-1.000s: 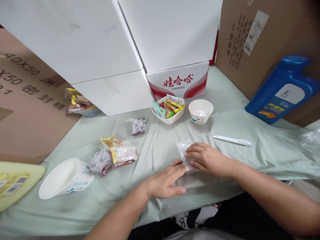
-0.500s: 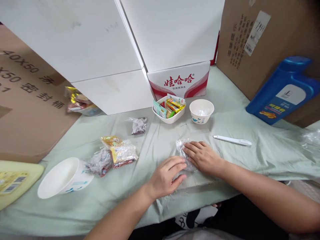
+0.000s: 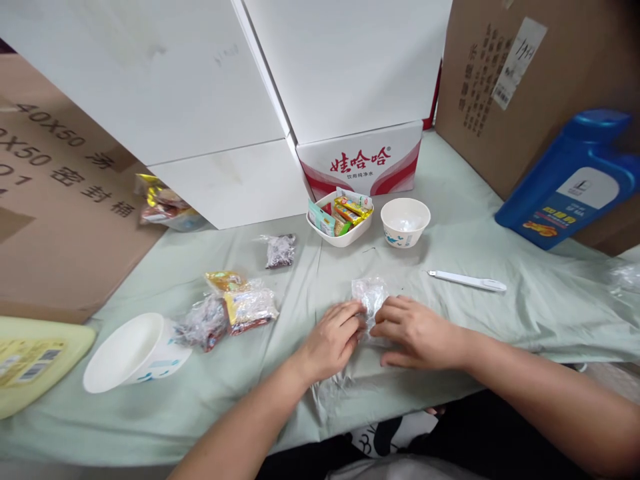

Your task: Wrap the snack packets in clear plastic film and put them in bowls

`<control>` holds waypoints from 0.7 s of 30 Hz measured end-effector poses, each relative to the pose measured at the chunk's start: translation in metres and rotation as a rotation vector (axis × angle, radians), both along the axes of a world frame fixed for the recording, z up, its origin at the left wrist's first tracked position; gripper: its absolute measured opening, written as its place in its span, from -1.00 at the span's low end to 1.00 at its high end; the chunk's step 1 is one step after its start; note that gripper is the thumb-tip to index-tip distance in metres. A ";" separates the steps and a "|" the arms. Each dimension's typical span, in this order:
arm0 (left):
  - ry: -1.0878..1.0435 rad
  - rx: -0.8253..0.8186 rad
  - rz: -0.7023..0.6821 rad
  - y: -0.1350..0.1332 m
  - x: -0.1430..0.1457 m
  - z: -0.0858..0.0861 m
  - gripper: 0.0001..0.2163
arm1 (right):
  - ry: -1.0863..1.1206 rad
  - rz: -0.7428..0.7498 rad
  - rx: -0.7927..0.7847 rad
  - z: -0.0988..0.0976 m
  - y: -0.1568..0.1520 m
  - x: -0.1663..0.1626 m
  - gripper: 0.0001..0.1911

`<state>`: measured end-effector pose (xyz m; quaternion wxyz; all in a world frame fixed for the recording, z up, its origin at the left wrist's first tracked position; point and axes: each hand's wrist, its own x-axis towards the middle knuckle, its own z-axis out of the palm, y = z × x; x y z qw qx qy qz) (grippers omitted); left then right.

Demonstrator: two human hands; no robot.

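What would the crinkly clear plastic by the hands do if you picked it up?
The clear plastic would probably flop, since it looks thin and wrinkled. Its shiny surface might feel slippery. It's probably light, lying nearly flat.

head cam | fwd/dn onto L hand (image 3: 333, 341) + R hand (image 3: 423, 333) | nr

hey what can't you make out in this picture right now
Head view: the lower part of the clear plastic, covered by the left hand and right hand; whether either grips it can't be told.
Head view: the far end of the yellow container, cut off by the left edge.
Head view: part of the snack packets at back left, hidden by the white box.
Head view: fine print on the blue bottle, too small and blurred.
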<state>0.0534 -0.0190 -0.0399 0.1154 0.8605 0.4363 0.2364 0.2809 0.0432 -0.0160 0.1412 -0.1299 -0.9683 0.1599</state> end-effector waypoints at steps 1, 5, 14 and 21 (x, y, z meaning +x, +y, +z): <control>0.010 0.007 0.010 0.000 0.000 0.000 -0.79 | -0.049 0.018 0.028 -0.003 -0.003 -0.002 -0.72; 0.044 -0.019 0.009 0.001 -0.003 0.000 -0.79 | -0.166 0.017 0.126 -0.007 -0.007 -0.006 -0.83; -0.065 -0.033 -0.163 -0.003 0.000 -0.001 -0.85 | -0.081 -0.140 -0.402 0.029 -0.005 0.009 -0.78; -0.233 -0.154 0.037 -0.004 0.001 -0.011 -0.70 | -0.178 -0.641 -0.180 -0.005 0.017 -0.007 -0.77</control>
